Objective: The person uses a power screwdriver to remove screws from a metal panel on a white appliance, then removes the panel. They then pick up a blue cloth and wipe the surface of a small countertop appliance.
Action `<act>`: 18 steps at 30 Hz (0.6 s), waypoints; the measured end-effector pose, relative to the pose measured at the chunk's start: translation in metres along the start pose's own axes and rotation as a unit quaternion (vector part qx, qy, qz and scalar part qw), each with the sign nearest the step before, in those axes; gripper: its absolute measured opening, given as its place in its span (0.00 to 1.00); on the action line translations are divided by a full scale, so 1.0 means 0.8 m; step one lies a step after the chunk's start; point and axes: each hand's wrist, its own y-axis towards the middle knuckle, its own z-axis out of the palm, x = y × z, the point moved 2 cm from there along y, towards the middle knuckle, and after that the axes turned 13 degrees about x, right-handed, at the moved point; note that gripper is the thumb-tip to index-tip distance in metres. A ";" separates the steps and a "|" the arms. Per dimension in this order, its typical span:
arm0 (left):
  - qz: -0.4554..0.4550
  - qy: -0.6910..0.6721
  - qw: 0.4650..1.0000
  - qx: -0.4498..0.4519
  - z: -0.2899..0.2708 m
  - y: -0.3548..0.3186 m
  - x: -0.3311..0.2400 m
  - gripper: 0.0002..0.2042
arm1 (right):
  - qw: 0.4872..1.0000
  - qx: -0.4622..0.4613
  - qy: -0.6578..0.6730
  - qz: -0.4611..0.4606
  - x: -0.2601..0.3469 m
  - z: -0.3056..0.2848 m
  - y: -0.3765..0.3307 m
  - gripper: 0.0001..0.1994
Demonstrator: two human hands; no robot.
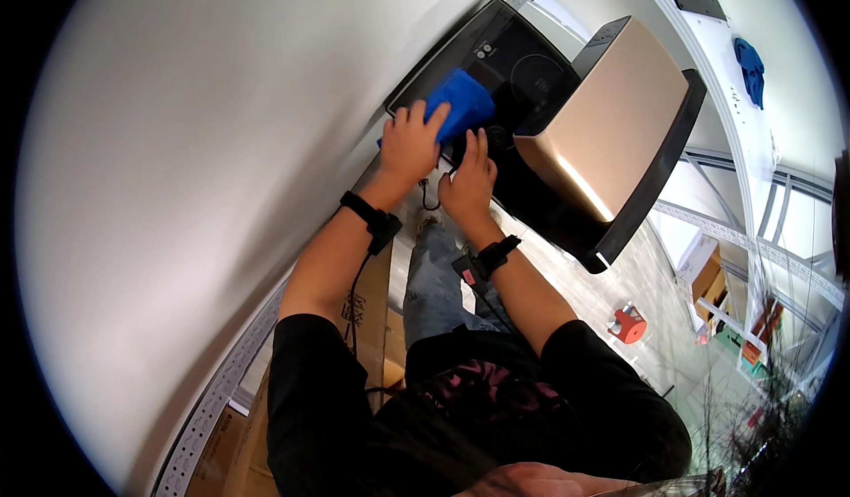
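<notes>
A blue cloth [465, 103] lies bunched on the glossy black top of an appliance [460, 43], which looks like a cooktop with a round marking. My left hand [410, 145] is closed over the cloth's near left part, with the fingertips on top of it. Just to its right, my right hand [469, 182] reaches to the near edge of the black top, fingers stretched out beside a round dark knob-like part [498, 137]. It holds nothing that I can see. Whether its fingertips touch the surface I cannot tell.
A gold, box-shaped appliance [602, 116] with black ends stands directly right of my hands. A white wall [204, 143] runs along the left. Cardboard boxes [376, 293] are low on the left. A red stool [628, 325] stands on the floor; another blue cloth [749, 72] lies far right.
</notes>
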 end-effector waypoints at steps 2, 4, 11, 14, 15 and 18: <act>-0.032 0.017 0.999 -0.037 -0.006 0.013 0.014 0.29 | 0.998 0.024 -0.048 -0.021 0.001 0.005 -0.006 0.35; -0.071 0.019 0.996 -0.050 -0.009 0.028 0.023 0.29 | 0.994 0.032 -0.102 -0.035 0.002 0.007 -0.010 0.34; -0.001 -0.023 0.999 0.030 -0.002 0.018 -0.002 0.31 | 0.991 0.055 -0.116 -0.021 0.009 -0.002 -0.006 0.32; 0.014 -0.013 1.000 0.025 -0.005 0.022 0.002 0.33 | 0.986 0.067 -0.150 -0.017 0.007 0.001 -0.005 0.33; -0.005 -0.002 1.000 0.025 -0.006 0.030 0.004 0.33 | 0.987 0.057 -0.149 -0.022 0.004 0.004 -0.006 0.33; -0.066 0.012 0.997 0.032 -0.015 0.058 0.000 0.34 | 0.988 0.043 -0.146 -0.035 0.000 0.007 -0.005 0.33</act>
